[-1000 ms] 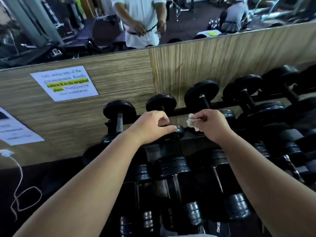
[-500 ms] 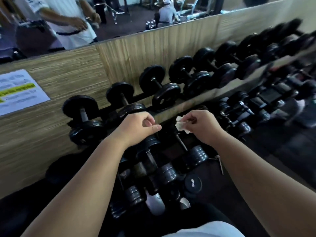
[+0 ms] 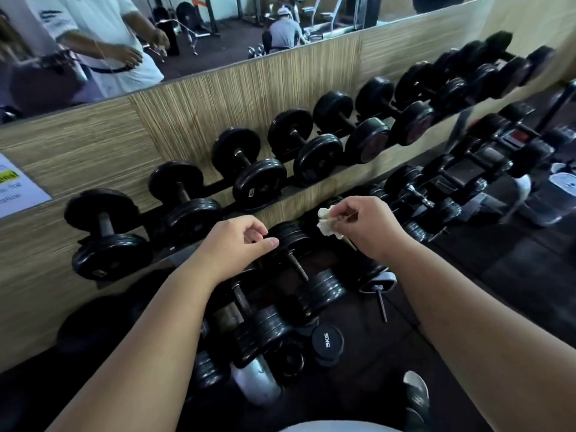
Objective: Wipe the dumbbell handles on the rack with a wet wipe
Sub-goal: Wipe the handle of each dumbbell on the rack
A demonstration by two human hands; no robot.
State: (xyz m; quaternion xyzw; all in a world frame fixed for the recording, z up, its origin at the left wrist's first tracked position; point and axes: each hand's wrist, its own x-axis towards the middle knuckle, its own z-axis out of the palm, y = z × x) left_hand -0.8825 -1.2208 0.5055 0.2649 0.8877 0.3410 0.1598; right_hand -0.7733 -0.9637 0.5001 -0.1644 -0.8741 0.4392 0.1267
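Note:
A row of black dumbbells (image 3: 249,169) lies on the top tier of the rack (image 3: 218,202) along the wood-panelled wall, their steel handles pointing toward me. More dumbbells (image 3: 299,266) sit on the lower tier under my hands. My right hand (image 3: 371,226) pinches a crumpled white wet wipe (image 3: 327,224) in the air above the lower tier. My left hand (image 3: 237,241) hovers beside it with curled fingers and holds nothing. Neither hand touches a handle.
A mirror (image 3: 218,32) above the panel reflects a person in a white shirt and gym machines. A paper notice (image 3: 18,191) hangs at the left. A loose 5 kg plate (image 3: 327,342) lies on the dark floor, with a shoe (image 3: 416,394) near it.
The view has swung right along the rack, so the dumbbell row now runs off to the upper right. Both hands keep their pose, the wipe still pinched in the right one.

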